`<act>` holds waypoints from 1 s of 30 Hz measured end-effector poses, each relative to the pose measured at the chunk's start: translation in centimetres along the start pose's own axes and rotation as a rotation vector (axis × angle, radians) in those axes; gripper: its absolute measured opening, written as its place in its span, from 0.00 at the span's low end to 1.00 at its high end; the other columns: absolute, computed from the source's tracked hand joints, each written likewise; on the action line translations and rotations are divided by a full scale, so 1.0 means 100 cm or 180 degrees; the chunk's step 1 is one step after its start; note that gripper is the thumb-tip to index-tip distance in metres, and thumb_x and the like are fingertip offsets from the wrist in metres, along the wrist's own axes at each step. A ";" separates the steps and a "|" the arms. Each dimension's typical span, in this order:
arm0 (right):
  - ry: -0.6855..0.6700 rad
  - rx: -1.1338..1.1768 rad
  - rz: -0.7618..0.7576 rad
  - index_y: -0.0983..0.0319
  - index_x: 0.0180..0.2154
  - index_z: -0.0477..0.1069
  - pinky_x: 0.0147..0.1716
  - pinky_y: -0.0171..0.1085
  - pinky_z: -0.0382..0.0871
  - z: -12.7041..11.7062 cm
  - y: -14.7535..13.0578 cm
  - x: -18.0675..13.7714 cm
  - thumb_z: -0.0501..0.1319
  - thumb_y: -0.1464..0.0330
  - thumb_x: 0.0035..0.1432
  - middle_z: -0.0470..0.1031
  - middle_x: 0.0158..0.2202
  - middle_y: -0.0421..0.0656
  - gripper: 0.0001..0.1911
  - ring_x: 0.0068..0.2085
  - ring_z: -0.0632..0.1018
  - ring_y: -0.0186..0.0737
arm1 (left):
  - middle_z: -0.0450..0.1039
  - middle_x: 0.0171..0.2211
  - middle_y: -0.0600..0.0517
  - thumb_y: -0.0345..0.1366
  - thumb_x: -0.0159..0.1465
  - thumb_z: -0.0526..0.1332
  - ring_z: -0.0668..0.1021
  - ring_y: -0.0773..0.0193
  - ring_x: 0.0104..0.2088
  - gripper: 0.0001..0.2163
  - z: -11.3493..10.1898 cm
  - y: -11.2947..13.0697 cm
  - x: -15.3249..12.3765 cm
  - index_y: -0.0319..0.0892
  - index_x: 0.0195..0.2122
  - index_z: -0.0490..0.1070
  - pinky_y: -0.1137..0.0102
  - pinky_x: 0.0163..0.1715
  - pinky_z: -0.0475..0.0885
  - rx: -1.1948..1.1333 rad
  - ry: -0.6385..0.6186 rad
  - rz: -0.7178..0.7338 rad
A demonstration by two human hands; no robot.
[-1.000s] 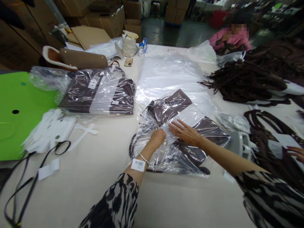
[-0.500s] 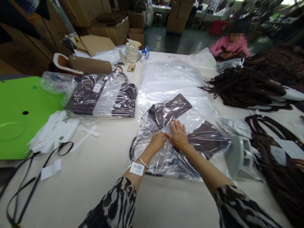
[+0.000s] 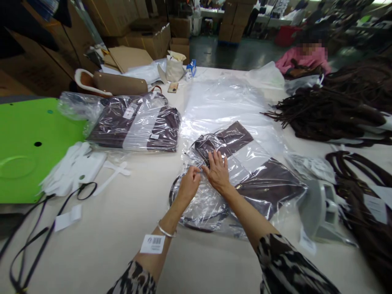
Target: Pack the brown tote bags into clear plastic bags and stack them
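Note:
A dark brown handbag (image 3: 272, 185) lies in a clear plastic bag (image 3: 211, 200) on the table, with a white band across it. My left hand (image 3: 189, 185) is closed in a pinch on the plastic at the bag's left side. Just right of it, my right hand (image 3: 217, 171) lies flat on the wrapped handbag, fingers stretched. Under the plastic, a dark strap (image 3: 196, 228) curves near my left wrist. A white barcode label (image 3: 152, 244) sticks to my left forearm, below a bracelet (image 3: 166, 230).
Clear plastic bags (image 3: 220, 98) lie beyond the handbag. Another wrapped brown bag (image 3: 107, 128) is at left, near white paper pieces (image 3: 69, 169) and a green board (image 3: 21, 122). A grey dispenser (image 3: 317, 208) and brown bags (image 3: 337, 114) occupy the right. A person in pink (image 3: 284, 61) sits across.
My left hand has moved a little left and drawn apart from my right hand, pinching the plastic. My right hand has slid left across the wrapped handbag. The view has shifted slightly.

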State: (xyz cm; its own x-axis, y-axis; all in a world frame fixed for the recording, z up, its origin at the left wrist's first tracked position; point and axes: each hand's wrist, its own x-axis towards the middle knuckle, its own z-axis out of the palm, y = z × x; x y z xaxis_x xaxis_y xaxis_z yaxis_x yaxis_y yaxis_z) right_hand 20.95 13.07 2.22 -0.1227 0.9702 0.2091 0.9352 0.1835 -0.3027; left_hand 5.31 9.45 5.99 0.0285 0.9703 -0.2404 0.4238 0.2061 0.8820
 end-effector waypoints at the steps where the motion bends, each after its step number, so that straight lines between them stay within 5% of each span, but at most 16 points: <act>1: 0.0000 -0.0091 -0.0080 0.64 0.68 0.50 0.67 0.59 0.37 0.008 0.002 -0.002 0.48 0.51 0.67 0.49 0.71 0.54 0.36 0.71 0.48 0.55 | 0.74 0.29 0.55 0.32 0.64 0.52 0.77 0.67 0.28 0.08 -0.009 -0.006 -0.006 0.45 0.43 0.66 0.72 0.32 0.71 -0.0074 0.0119 -0.0029; 6: 0.0057 -0.0271 -0.0122 0.63 0.69 0.49 0.67 0.58 0.38 0.030 0.022 -0.010 0.48 0.50 0.67 0.49 0.71 0.53 0.36 0.71 0.48 0.54 | 0.76 0.33 0.53 0.41 0.64 0.54 0.79 0.62 0.35 0.09 -0.053 -0.041 -0.040 0.45 0.42 0.69 0.66 0.41 0.73 -0.0016 0.0563 -0.0166; 12: -0.0412 0.0101 0.0039 0.62 0.68 0.51 0.66 0.59 0.45 0.019 0.028 0.003 0.45 0.50 0.68 0.53 0.70 0.52 0.35 0.70 0.52 0.53 | 0.74 0.45 0.45 0.47 0.60 0.54 0.77 0.53 0.47 0.16 -0.076 -0.082 -0.067 0.44 0.44 0.69 0.57 0.46 0.74 0.0523 0.1158 -0.0120; 15: -0.0430 0.0204 0.0203 0.63 0.68 0.52 0.65 0.58 0.50 0.017 0.029 0.004 0.43 0.51 0.69 0.54 0.70 0.52 0.34 0.70 0.54 0.53 | 0.74 0.46 0.44 0.50 0.58 0.56 0.78 0.52 0.46 0.19 -0.075 -0.097 -0.067 0.43 0.45 0.69 0.55 0.48 0.74 0.0449 0.1049 -0.0245; 21: -0.0204 0.0138 0.0189 0.62 0.67 0.55 0.67 0.58 0.42 0.021 0.021 0.000 0.48 0.52 0.67 0.53 0.70 0.51 0.33 0.71 0.51 0.54 | 0.76 0.42 0.45 0.52 0.57 0.56 0.80 0.53 0.42 0.22 -0.073 -0.106 -0.053 0.42 0.45 0.68 0.56 0.48 0.75 0.0299 0.0704 -0.0447; 25: -0.0116 0.1021 0.0490 0.64 0.66 0.55 0.65 0.51 0.55 -0.012 0.043 0.004 0.43 0.53 0.69 0.60 0.67 0.53 0.32 0.68 0.60 0.47 | 0.75 0.46 0.42 0.52 0.58 0.55 0.79 0.52 0.45 0.23 -0.070 -0.092 -0.030 0.40 0.48 0.68 0.56 0.49 0.75 0.0594 0.0705 -0.0262; 30: 0.1166 0.0709 0.1195 0.63 0.60 0.64 0.65 0.59 0.52 -0.082 0.128 -0.040 0.47 0.52 0.65 0.65 0.63 0.56 0.31 0.65 0.62 0.53 | 0.68 0.56 0.36 0.50 0.61 0.56 0.71 0.48 0.58 0.28 -0.049 -0.056 0.027 0.34 0.56 0.64 0.55 0.59 0.66 0.1062 0.0826 0.0389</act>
State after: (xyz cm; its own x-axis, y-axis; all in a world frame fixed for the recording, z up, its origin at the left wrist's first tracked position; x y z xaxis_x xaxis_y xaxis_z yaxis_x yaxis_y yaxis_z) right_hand 36.14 10.25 5.15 0.3650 0.8643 0.3462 0.7949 -0.0957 -0.5991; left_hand -1.43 11.53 2.45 -0.1136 0.9935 0.0050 0.7019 0.0767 0.7082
